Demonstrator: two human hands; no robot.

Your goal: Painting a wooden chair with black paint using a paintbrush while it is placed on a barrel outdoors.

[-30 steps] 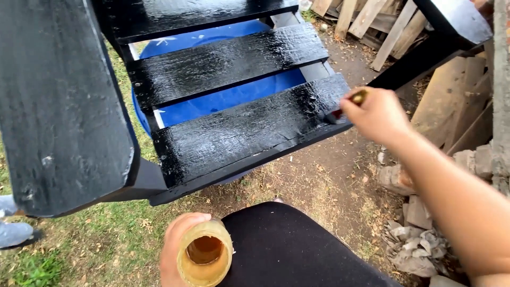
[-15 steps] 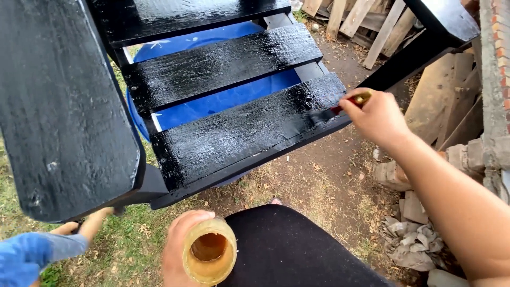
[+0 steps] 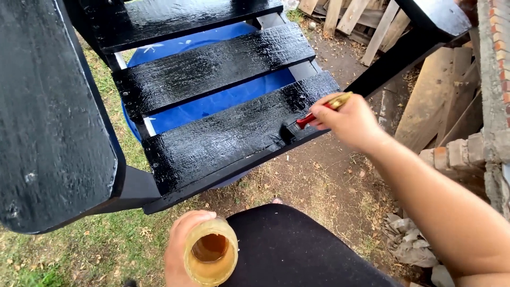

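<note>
Black glossy wet paint on wooden slats, brush at nearest slat's edge.
Right hand (image 3: pixel 348 121) grips small red-handled paintbrush (image 3: pixel 308 120), bristles touching black wooden slat (image 3: pixel 223 138); left hand (image 3: pixel 180 252) wraps yellowish open plastic jar (image 3: pixel 211 258) beside the black-clad knee (image 3: pixel 287 250).

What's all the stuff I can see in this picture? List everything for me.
Wooden slats: three, glossy black, across a frame at centre.
Barrel: one, blue, under the slats.
Paintbrush: one, red handle, on the nearest slat's edge.
Jar: one, yellowish, open, bottom centre.
Planks: several, pale wood, top right on dirt.
Brick wall: one, right edge.
Grass: green, bottom left.
Right hand: holds the paintbrush.
Left hand: holds the jar.
</note>
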